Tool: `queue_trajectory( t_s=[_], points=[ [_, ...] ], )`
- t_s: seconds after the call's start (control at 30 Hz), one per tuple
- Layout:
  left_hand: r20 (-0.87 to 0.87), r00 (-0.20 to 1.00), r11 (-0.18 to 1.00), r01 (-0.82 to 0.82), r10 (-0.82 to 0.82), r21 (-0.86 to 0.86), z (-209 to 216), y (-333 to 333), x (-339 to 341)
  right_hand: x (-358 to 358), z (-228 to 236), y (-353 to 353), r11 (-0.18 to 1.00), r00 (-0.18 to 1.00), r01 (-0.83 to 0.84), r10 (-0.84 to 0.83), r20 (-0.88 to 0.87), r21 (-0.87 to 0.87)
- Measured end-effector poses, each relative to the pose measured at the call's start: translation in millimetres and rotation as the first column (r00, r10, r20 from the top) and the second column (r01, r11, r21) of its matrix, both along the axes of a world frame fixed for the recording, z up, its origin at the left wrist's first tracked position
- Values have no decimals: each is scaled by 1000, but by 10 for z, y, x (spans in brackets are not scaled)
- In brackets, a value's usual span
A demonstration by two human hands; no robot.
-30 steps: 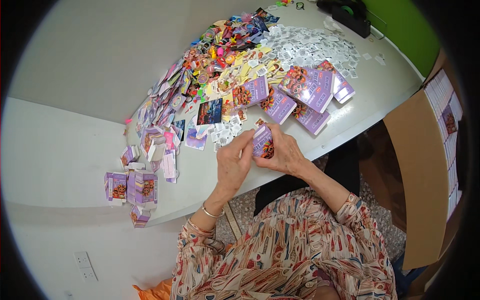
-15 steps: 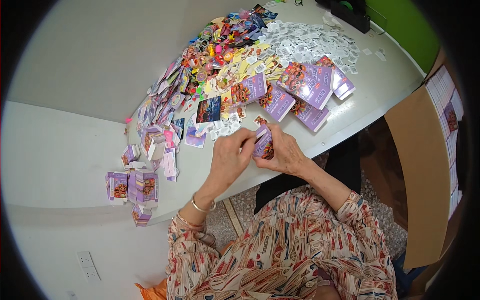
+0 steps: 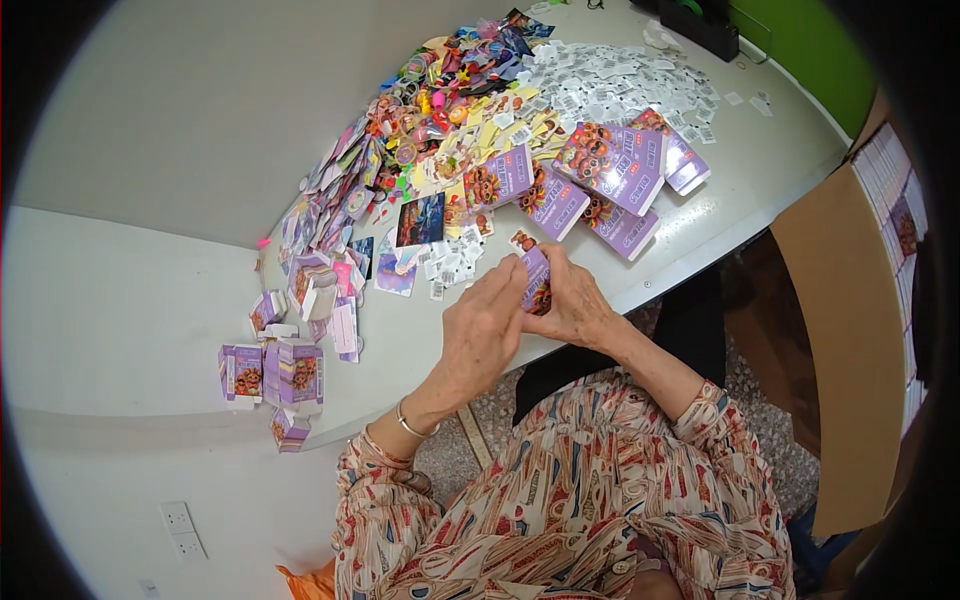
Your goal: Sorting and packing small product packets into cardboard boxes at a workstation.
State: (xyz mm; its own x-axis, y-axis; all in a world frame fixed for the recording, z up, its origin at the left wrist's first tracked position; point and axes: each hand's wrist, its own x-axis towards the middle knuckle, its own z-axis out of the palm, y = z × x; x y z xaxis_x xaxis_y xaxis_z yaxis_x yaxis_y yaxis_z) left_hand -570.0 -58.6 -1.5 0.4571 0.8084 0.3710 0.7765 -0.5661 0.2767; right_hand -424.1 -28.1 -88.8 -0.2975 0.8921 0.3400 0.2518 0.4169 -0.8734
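A small purple cardboard box [image 3: 538, 282] with a colourful cartoon picture is held upright between my two hands at the table's near edge. My right hand [image 3: 575, 308] wraps round it from the right, with the thumb across its lower end. My left hand [image 3: 482, 325] presses against the box's left side and top, fingers together; its fingertips are partly hidden. Just beyond the box lies a small cartoon card [image 3: 523, 241]. Small white labels [image 3: 455, 258] are scattered beyond my left hand.
Several larger purple boxes [image 3: 610, 165] lie beyond my right hand. Heaps of small toys [image 3: 430, 105], yellow cards [image 3: 505, 120] and white labels [image 3: 620, 85] cover the far table. Folded purple cartons [image 3: 292, 370] stack at left. An open cardboard carton [image 3: 840, 340] stands at right.
My left hand has moved right and closed in over the box's left side and top, covering the opening seen earlier. The box stays in my right hand.
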Motion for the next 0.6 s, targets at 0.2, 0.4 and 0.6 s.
queue_trajectory(
  t_s=[0.2,0.4,0.6],
  points=[
    [576,713,875,-112,401,-471,-256,1,-159,-22,-6,35,995,999,27,-30,-30,-96],
    [392,908,989,-138,149,-57,-314,-92,-151,-20,-2,34,994,999,14,-17,-28,-105],
    [256,958,991,-131,131,-15,-224,-35,-175,-52,-25,32,999,999,44,-44,5,-10]
  ],
)
